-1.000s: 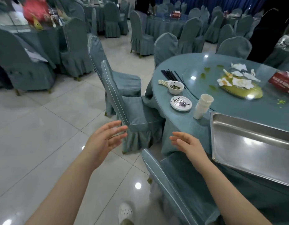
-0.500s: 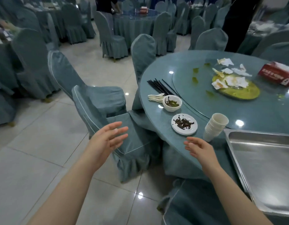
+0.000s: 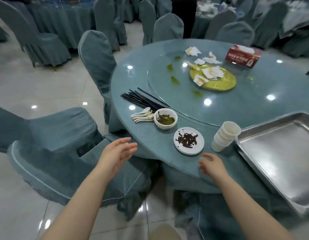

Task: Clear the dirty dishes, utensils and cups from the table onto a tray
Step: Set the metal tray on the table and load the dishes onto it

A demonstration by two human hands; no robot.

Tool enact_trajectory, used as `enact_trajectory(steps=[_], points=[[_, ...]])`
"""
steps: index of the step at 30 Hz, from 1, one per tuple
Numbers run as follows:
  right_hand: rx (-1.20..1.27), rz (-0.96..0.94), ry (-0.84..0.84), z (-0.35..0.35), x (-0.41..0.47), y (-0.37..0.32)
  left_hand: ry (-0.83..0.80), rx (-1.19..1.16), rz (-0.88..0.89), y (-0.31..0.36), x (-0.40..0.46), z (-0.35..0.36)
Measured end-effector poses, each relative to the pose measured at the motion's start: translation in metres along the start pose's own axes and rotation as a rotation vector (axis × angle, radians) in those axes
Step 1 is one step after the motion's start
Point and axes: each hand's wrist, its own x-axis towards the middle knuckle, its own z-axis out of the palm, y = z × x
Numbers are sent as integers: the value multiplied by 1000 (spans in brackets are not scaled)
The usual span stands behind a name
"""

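The small white plate (image 3: pixel 188 141) smeared with dark scraps sat near the table (image 3: pixel 254 108) edge, between a soiled bowl (image 3: pixel 165 118) and a stack of cups (image 3: pixel 225 136) beside the bare steel tray (image 3: pixel 278 156). Nothing was loaded yet; this looked like the first reach. Her right hand (image 3: pixel 211 164) hovered just short of the plate, fingers loose, holding nothing; the left hand (image 3: pixel 115 153) hung wide over a chair (image 3: pixel 63 153). Next she'd need to get fingers under that rim
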Motion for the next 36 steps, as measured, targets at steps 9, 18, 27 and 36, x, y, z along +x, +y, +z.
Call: enact_trajectory(steps=[9, 18, 27, 36], points=[[161, 209, 30, 31, 78, 0, 29, 161, -113, 11, 104, 22], [198, 276, -3, 35, 93, -18, 2, 283, -209, 8, 179, 50], [357, 200, -1, 28, 61, -50, -178, 585, -344, -2, 236, 88], [465, 100, 47, 7, 41, -93, -110, 662, -117, -9, 254, 109]])
